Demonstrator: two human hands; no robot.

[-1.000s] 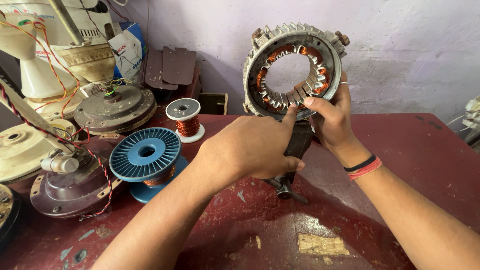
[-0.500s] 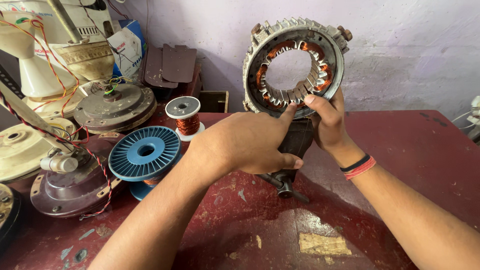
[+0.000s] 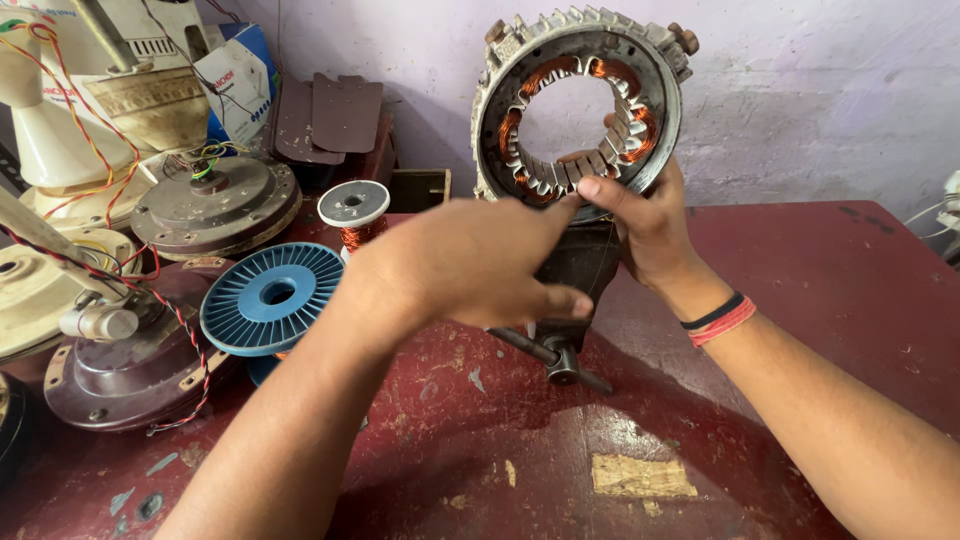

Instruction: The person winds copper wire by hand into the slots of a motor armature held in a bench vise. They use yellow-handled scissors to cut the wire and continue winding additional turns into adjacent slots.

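A round grey motor stator (image 3: 655, 75) with copper windings stands upright on a dark clamp stand (image 3: 560, 350) on the red table. My right hand (image 3: 650, 225) grips the stator's lower rim, its thumb on the inner teeth. In front of the stand is my left hand (image 3: 470, 265), back toward me. Its index fingertip touches the lower inner teeth beside my right thumb, and its thumb is stretched out apart. Whether a thin wire runs between the fingers cannot be seen.
A blue plastic spool (image 3: 270, 298) and a small spool of copper wire (image 3: 353, 212) lie left of the stand. Fan motor housings (image 3: 215, 205) and cream fan parts (image 3: 60, 130) with red wires crowd the left side. The red tabletop (image 3: 850, 290) is worn, with a yellow patch (image 3: 640, 475).
My left index finger has stretched up to the stator's lower inner teeth and meets my right thumb. The stator and stand stay in place.
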